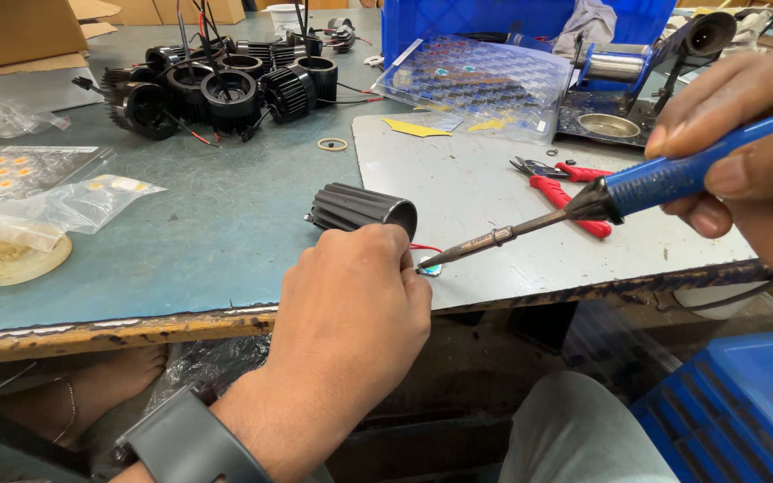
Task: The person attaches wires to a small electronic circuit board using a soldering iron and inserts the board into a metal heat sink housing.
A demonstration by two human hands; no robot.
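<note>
My right hand point(753, 143) grips a blue-handled soldering iron point(655, 183) whose metal tip comes down on a small shiny disc point(430, 267) on the grey metal plate point(494, 197). My left hand point(351, 313) rests fisted at the table's front edge right beside the disc, fingers pinched near a red wire point(422, 248); what it pinches is hidden. A black finned cylindrical housing point(360, 208) lies on its side just behind the left hand.
A pile of black finned housings with wires point(216, 85) sits at the back. Red-handled pliers point(565, 188) lie on the plate. Clear plastic trays point(480, 76), bags point(73, 206), a blue crate point(458, 18), a soldering stand point(619, 67) and a blue bin point(744, 402) surround the spot.
</note>
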